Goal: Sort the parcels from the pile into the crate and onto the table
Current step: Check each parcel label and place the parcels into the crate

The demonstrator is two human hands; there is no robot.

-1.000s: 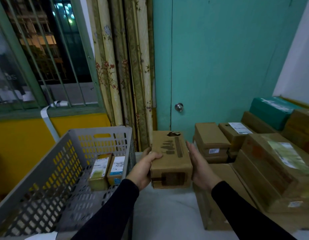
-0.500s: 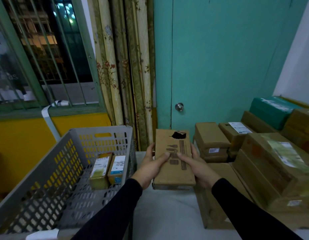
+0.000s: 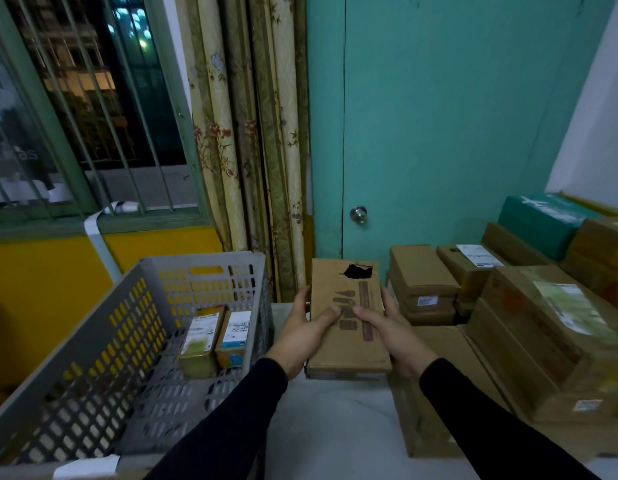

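I hold a brown cardboard parcel (image 3: 349, 344) with a torn hole near its far end, between both hands above the white table (image 3: 335, 427). My left hand (image 3: 306, 332) grips its left side, thumb on the top face. My right hand (image 3: 392, 332) grips the right side, thumb also on top. The grey slotted crate (image 3: 93, 358) stands to the left with two small labelled parcels (image 3: 216, 337) upright inside. The pile of brown parcels (image 3: 529, 327) fills the right side.
A teal door (image 3: 439, 133) with a round knob (image 3: 358, 214) is straight ahead, floral curtains (image 3: 245, 133) and a barred window (image 3: 86, 98) to the left. A green parcel (image 3: 539, 220) lies at the pile's far end. A flat brown box (image 3: 435, 386) lies beside my right forearm.
The parcel has tipped from end-on to showing its printed top face. Both thumbs have moved onto that face, and the parcel sits slightly to the right of where it was.
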